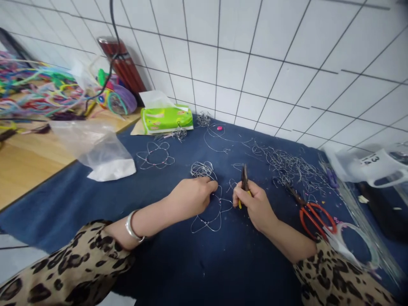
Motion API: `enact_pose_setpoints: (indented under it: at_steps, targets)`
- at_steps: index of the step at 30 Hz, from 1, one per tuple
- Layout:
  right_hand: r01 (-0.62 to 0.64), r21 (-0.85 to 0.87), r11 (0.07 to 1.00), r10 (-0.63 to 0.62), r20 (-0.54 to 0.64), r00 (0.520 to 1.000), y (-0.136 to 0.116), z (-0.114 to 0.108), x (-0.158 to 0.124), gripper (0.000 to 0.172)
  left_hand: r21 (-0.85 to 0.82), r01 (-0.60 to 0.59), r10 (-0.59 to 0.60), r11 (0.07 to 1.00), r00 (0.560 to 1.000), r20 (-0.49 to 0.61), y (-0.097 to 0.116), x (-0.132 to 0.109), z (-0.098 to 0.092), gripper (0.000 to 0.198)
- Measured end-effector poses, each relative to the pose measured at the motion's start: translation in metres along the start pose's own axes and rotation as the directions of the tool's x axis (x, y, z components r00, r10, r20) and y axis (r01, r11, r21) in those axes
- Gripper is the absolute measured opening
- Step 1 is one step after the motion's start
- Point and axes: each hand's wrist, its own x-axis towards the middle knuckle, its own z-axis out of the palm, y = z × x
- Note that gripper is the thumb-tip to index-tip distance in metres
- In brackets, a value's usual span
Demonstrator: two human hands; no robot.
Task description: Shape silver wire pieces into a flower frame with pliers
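My left hand [195, 196] is closed in a pinch on a flower-shaped wire frame [219, 207], whose thin silver petals spread out below and right of the fingers. Small beads dot its inner ring. Just beyond the fingertips lies a coil of silver wire [201, 169]. In my right hand [253, 202] is a pair of pliers [245, 178] with dark jaws pointing up and away and yellow handles mostly hidden in the grip. A short bent piece of wire [232, 185] lies between the two hands. Farther left rests another beaded wire flower [155, 156].
Wire scraps [290, 168] heap at the right, beside red-handled scissors [315, 216] and a white tape-like ring [360, 244]. A green tissue pack [167, 119] and a plastic bag [98, 148] stand left. The tiled wall [236, 63] bounds the back of the blue cloth [159, 263].
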Motion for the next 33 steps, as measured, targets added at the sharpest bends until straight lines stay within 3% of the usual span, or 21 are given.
enact_pose_setpoints:
  at_steps: [7, 14, 18, 25, 33]
  targets:
    - [-0.034, -0.070, 0.997, 0.037, 0.049, 0.998, -0.006, -0.001, 0.001, 0.013, -0.179, -0.002, 0.001, 0.984, 1.000, -0.006, -0.012, 0.001, 0.009, 0.015]
    - [-0.045, -0.121, 0.992, 0.052, 0.054, 0.997, -0.008, 0.001, 0.002, 0.014, -0.378, 0.026, -0.043, 0.925, 0.998, -0.038, -0.034, -0.002, -0.002, 0.020]
    - [-0.049, -0.142, 0.989, 0.056, 0.044, 0.997, -0.007, 0.001, 0.002, 0.014, -0.354, 0.048, -0.083, 0.934, 0.993, -0.085, -0.046, -0.004, -0.010, 0.021]
    - [-0.052, -0.154, 0.987, 0.057, 0.031, 0.998, -0.004, 0.002, 0.002, 0.016, -0.269, 0.021, -0.033, 0.963, 0.999, -0.042, -0.052, -0.007, -0.014, 0.016]
    - [-0.056, -0.175, 0.983, 0.058, 0.003, 0.998, -0.001, 0.004, 0.002, 0.018, -0.199, 0.058, -0.054, 0.978, 0.998, 0.027, -0.054, -0.008, -0.013, 0.022]
